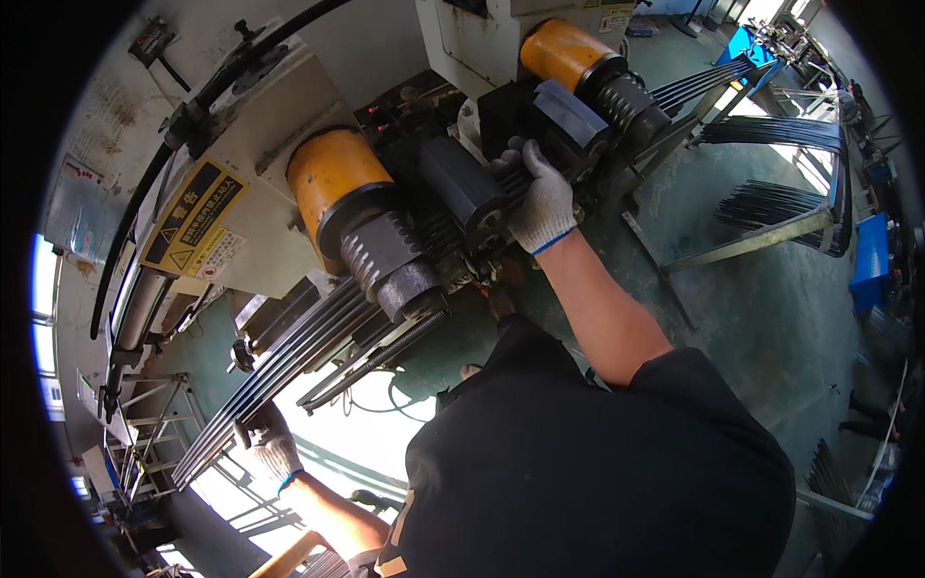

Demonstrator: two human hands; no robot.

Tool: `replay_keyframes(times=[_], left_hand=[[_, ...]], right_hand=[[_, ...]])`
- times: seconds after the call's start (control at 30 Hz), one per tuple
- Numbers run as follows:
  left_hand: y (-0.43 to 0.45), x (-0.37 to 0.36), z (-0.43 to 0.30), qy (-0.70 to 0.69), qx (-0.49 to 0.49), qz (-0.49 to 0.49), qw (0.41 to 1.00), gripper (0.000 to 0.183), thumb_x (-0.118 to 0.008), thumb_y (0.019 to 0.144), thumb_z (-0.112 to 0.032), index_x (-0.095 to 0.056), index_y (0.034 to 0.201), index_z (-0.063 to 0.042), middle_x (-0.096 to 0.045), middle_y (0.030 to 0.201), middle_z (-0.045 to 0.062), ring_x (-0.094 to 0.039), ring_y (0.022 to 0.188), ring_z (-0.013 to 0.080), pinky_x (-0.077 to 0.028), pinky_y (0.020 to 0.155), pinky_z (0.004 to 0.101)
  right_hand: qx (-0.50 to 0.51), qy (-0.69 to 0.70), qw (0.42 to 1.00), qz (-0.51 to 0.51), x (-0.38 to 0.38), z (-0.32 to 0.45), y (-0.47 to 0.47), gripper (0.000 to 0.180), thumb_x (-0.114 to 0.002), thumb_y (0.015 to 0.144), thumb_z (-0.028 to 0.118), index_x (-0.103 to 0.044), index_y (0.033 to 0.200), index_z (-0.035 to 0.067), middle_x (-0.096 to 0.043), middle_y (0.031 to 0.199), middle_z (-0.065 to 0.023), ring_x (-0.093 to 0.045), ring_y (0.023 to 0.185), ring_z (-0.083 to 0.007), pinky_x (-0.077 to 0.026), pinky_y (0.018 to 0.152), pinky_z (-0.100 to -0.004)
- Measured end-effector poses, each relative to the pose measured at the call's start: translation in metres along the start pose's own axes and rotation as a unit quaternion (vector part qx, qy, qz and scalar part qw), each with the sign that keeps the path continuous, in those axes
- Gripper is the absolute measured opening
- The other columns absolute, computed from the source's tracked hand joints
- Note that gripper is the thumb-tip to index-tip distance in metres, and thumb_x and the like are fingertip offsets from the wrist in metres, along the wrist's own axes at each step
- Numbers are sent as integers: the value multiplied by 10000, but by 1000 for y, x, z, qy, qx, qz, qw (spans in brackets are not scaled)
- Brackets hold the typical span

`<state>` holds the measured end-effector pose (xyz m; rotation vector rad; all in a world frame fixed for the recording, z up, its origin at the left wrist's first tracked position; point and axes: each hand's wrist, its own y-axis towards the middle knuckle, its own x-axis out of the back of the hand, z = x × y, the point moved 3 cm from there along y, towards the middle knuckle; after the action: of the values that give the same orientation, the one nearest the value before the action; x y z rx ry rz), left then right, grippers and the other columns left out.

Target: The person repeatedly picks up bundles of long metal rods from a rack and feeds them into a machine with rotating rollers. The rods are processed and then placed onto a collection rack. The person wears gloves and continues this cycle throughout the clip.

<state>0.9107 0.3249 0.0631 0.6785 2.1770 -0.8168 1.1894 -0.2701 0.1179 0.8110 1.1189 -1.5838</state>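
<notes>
Several long dark metal rods (282,361) run side by side through a machine, from the lower left to the upper right. My left hand (269,449), in a knitted glove with a blue cuff, is at the rods near their lower left ends, its fingers partly hidden. My right hand (543,189), gloved the same way, lies over the rods between two dark machine blocks, the left block (466,184) and the right block (571,119); its fingertips are dark and partly hidden. Orange cylinders (340,177) with toothed dark metal fittings (390,260) stand beside the blocks.
A rack (751,235) at the right carries bundles of dark rods (773,134). A spring-wrapped bar (376,357) juts out below the machine. A yellow warning label (191,220) is on the machine's housing. A blue bin (869,260) is at the far right.
</notes>
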Motion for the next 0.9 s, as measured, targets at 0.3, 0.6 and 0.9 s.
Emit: replay_keyframes(times=[0.3,0.6,0.9], left_hand=[[-12,-31,7,32,15,-22,999,357,-641,1125,-232,-713,1328,53,-754,1350,226,-726,1258,352,-570,1180,532],[3,-8,-8,-3,71,45,996,471,-525,1182,-288,-616,1504,44,-671,1537,182,-631,1406,309,-449,1277,454],[-45,-63,-1,133,-95,25,986,471,-542,1160,-382,-716,1412,-25,-721,1449,178,-675,1360,323,-528,1206,484]], right_hand=[[-11,36,999,13,11,2,7,209,-593,1177,328,-670,1213,137,-692,927,-35,-725,880,-286,-614,935,-503],[-16,36,999,-10,-1,6,-5,203,-619,1168,272,-698,1232,96,-700,972,-33,-722,882,-233,-641,900,-463],[-59,69,996,-17,7,7,-3,179,-629,1164,259,-694,1240,110,-671,997,-19,-701,934,-227,-630,970,-508]])
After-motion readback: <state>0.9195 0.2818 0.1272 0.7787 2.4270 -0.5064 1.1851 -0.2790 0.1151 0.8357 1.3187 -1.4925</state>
